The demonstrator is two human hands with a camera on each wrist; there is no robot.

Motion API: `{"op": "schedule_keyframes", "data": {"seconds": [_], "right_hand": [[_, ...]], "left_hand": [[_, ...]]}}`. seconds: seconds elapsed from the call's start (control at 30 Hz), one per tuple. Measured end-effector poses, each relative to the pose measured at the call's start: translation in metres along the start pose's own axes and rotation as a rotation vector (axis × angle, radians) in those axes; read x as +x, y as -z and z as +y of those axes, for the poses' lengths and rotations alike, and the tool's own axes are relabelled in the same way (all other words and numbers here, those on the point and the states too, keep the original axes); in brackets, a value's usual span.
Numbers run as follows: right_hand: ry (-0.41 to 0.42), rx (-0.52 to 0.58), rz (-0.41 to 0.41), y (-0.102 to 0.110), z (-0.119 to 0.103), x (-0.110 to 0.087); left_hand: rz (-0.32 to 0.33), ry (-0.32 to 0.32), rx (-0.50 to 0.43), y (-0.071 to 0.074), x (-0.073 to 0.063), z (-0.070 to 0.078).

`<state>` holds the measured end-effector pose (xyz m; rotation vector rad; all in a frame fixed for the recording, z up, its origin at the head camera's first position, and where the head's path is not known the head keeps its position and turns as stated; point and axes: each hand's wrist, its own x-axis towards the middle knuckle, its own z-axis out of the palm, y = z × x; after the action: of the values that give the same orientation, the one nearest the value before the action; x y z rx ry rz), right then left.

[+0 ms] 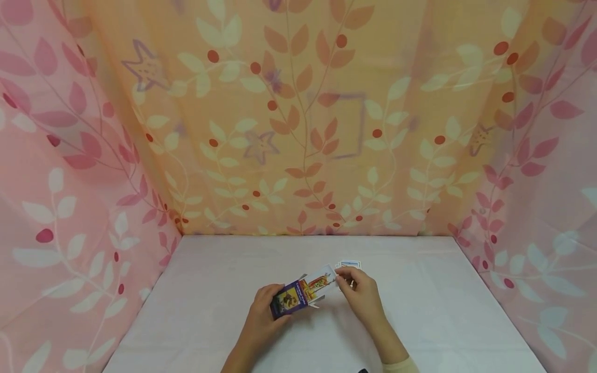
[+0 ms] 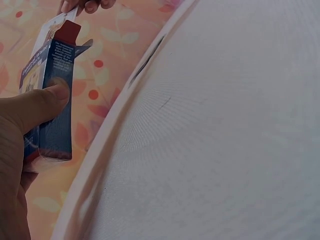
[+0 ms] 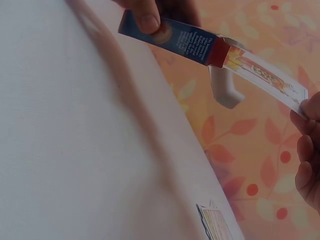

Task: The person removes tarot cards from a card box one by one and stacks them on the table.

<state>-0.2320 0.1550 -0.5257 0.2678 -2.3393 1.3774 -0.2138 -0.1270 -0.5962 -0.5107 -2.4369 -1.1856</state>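
Note:
My left hand [image 1: 264,313] grips a dark blue card box [image 1: 288,299] with a picture on its front, the thumb along one narrow side. At the box's right end the flaps stand open. A white-bordered illustrated card [image 1: 321,282] sticks partly out of that end; its lower part is hidden inside. Between thumb and fingers my right hand [image 1: 363,292] pinches the card's outer end. In the right wrist view the card [image 3: 267,77] bends slightly between box and fingertips. Behind my right hand a few cards [image 1: 351,264] lie on the table, partly covered by it.
The table wears a white cloth [image 1: 210,269]. Leaf-patterned curtains [image 1: 298,129] hang behind it and on both sides. A small dark object [image 1: 363,371] shows at the bottom edge of the head view.

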Motion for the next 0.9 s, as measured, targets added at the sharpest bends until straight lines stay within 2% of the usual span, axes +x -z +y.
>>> {"op": "schedule_keyframes", "data": {"seconds": [0.13, 0.37, 0.63, 0.9], "right_hand": [[-0.005, 0.0, 0.004, 0.002, 0.002, 0.002], [0.018, 0.017, 0.055, 0.009, 0.003, 0.004], [0.047, 0.023, 0.092, 0.015, 0.006, 0.007], [0.018, 0.011, 0.096, 0.022, 0.009, 0.012]], "left_hand": [[0.002, 0.004, -0.002, 0.0, 0.0, 0.0], [0.008, -0.009, -0.002, 0.0, 0.0, 0.0], [-0.003, -0.013, 0.047, 0.001, 0.0, 0.001], [-0.016, 0.023, 0.025, 0.001, 0.0, 0.003]]}}
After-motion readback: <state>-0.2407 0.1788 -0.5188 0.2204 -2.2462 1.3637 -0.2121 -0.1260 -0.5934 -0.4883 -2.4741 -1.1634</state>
